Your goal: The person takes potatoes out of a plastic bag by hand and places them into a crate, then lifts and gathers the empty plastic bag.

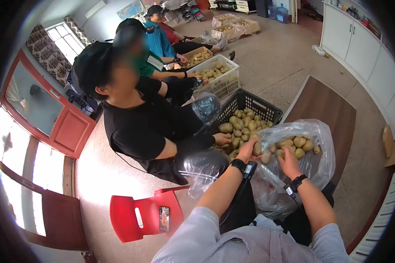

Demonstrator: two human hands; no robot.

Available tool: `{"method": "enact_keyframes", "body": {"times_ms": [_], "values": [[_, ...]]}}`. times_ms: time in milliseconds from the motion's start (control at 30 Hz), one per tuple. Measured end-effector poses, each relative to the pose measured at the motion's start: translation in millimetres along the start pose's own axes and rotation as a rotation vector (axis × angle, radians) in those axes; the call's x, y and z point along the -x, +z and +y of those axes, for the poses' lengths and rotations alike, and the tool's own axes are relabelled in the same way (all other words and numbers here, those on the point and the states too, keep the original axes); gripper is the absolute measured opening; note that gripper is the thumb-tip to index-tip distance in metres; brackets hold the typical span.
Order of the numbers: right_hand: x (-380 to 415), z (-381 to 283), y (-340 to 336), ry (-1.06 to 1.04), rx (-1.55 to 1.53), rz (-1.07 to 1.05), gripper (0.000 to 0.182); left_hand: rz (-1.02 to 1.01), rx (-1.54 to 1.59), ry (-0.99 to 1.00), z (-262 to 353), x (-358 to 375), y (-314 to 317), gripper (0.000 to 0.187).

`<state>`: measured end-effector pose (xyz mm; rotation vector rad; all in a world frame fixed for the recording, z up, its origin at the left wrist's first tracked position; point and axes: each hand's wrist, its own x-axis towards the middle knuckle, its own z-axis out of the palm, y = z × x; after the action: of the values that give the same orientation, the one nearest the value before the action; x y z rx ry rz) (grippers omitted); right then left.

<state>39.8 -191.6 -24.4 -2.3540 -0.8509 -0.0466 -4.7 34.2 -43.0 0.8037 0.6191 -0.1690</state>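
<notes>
A clear plastic bag (324,136) lies open in front of me, with several potatoes (299,142) inside. My left hand (246,152) is at the bag's left side, its fingers closed around a potato (257,146). Inside the bag mouth, my right hand (289,164) curls around another potato at the near side of the pile; its fingertips are partly hidden. Just beyond my left hand stands a black crate (270,108) holding many potatoes (245,124). A co-worker's hand (222,139) reaches over that crate's left side.
A brown board or tabletop (322,98) lies under and behind the bag. A red chair (147,215) with a phone (164,218) on it stands at lower left. Co-workers sit along the left by a white crate (230,74) and boxes of potatoes. White cabinets (360,44) line the right.
</notes>
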Motion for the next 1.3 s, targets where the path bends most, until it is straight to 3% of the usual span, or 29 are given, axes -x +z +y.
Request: {"method": "enact_keyframes", "body": {"times_ms": [100,167,300,400,567,667,733,867,1000,1067,1100,1200,1267,1300], "values": [[-6.6,16.6,-14.1,0.119,0.072,0.021,0.048,0.187,0.124,0.113,7.2,7.3,-5.0,0.042],[-11.8,20.4,-31.3,0.242,0.111,0.006,0.050,0.199,0.178,0.134,4.2,-4.8,-18.1,0.042],[-17.5,47.2,-31.7,0.141,0.248,-0.014,0.054,0.280,0.227,0.192,2.1,-15.9,-29.2,0.043],[-21.3,44.2,-35.5,0.269,0.323,-0.166,0.051,0.325,0.238,0.200,4.0,-16.3,-32.5,0.041],[-18.8,59.9,-26.0,0.248,0.434,-0.117,0.052,0.378,0.286,0.179,6.5,-19.3,-36.8,0.037],[-13.0,61.8,-26.5,0.288,0.422,-0.156,0.060,0.416,0.266,0.193,6.4,-19.3,-38.9,0.038],[-5.1,61.1,-27.7,0.340,0.338,-0.245,0.085,0.386,0.234,0.210,3.5,-26.5,-47.0,0.047],[19.3,69.4,-6.3,0.376,0.420,-0.238,0.072,0.440,0.225,0.184,3.2,-33.4,-54.7,0.047],[49.0,64.2,-7.8,0.268,0.414,-0.092,0.064,0.475,0.213,0.208,-0.5,-35.9,-61.1,0.047],[58.4,69.4,-4.9,0.293,0.404,-0.110,0.067,0.522,0.224,0.238,-1.3,-29.8,-57.4,0.046],[61.2,67.1,-6.8,0.279,0.418,-0.115,0.068,0.510,-0.036,0.372,-6.0,-26.7,-60.6,0.046],[69.0,59.5,-14.8,0.270,0.418,-0.142,0.073,0.617,0.114,0.240,14.1,-4.8,-35.4,0.046],[73.3,54.0,-19.8,0.273,0.401,-0.164,0.076,0.573,0.199,0.271,7.3,-13.8,-46.2,0.045],[75.1,50.4,-22.7,0.298,0.371,-0.195,0.077,0.539,0.042,0.322,4.6,-22.5,-58.3,0.043]]}}
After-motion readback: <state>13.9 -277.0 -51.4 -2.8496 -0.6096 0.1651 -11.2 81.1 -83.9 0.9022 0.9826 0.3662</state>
